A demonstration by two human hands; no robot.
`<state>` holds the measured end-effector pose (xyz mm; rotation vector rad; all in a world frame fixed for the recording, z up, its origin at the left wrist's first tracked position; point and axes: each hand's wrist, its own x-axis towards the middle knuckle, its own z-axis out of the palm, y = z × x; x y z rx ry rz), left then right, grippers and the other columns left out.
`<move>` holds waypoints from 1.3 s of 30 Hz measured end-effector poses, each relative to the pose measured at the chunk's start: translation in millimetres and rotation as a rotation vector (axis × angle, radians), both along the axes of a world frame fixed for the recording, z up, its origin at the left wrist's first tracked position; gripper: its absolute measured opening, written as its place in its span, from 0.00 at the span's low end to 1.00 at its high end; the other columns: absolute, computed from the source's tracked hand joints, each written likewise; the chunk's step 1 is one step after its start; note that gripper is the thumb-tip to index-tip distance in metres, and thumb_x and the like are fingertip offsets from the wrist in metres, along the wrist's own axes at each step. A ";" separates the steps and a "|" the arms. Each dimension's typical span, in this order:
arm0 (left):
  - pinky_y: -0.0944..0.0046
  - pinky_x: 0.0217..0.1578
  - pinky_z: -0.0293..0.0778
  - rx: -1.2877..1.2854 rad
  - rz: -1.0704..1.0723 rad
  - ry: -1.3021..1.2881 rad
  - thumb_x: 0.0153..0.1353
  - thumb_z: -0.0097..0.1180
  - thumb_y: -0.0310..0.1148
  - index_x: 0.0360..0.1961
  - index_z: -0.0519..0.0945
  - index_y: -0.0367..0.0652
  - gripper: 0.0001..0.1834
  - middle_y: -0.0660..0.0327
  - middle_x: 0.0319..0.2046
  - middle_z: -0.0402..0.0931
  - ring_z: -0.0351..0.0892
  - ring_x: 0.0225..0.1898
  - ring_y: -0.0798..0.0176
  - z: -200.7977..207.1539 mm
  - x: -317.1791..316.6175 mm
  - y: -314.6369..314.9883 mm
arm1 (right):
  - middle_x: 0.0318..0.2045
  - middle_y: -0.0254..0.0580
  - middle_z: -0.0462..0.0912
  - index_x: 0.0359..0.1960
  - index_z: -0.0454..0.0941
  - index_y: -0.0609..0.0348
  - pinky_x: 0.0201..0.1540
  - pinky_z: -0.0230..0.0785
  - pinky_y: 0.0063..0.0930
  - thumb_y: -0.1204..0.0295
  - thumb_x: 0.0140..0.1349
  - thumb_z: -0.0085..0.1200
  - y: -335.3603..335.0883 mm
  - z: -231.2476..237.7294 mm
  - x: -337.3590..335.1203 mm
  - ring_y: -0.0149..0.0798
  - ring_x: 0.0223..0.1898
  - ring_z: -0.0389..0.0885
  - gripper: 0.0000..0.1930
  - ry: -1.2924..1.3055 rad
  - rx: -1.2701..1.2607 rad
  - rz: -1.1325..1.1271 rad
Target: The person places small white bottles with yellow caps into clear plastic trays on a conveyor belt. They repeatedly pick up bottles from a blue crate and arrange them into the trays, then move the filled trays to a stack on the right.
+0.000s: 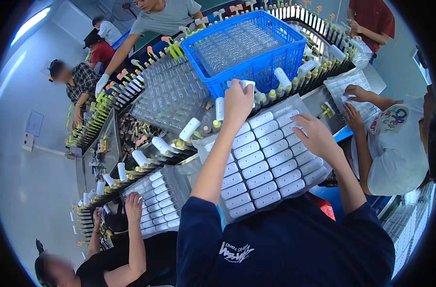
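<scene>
My left hand (240, 99) reaches forward to the row of yellow-tipped holders (259, 99) along the conveyor. Its fingers are closed on a small white plastic casing (247, 83), partly hidden by the hand. In front of me lies a clear plastic tray (209, 143), tilted, holding several columns of oblong white casings (258, 171). Over the tray's far right end hovers my right hand (317, 135), fingers apart and bent downward, with nothing visible in them. More white casings sit on holders nearby, such as an upright casing (220, 109) left of my left wrist.
A blue crate (244, 74) with clear trays stands beyond my hands. Stacked empty trays (168, 93) lie left of it. Co-workers sit close on both sides; one person's hand (134, 206) is over another filled tray (158, 198). The moving-line holders curve around the crate.
</scene>
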<state>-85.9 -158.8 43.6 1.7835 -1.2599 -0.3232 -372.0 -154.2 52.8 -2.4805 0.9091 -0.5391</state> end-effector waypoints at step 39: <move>0.45 0.62 0.72 -0.102 0.111 -0.514 0.67 0.63 0.27 0.54 0.80 0.35 0.16 0.48 0.55 0.80 0.78 0.59 0.42 -25.5 36.8 215.0 | 0.64 0.51 0.81 0.67 0.77 0.59 0.72 0.67 0.48 0.70 0.78 0.51 -151.2 7.9 114.8 0.56 0.68 0.75 0.19 0.159 -0.275 0.529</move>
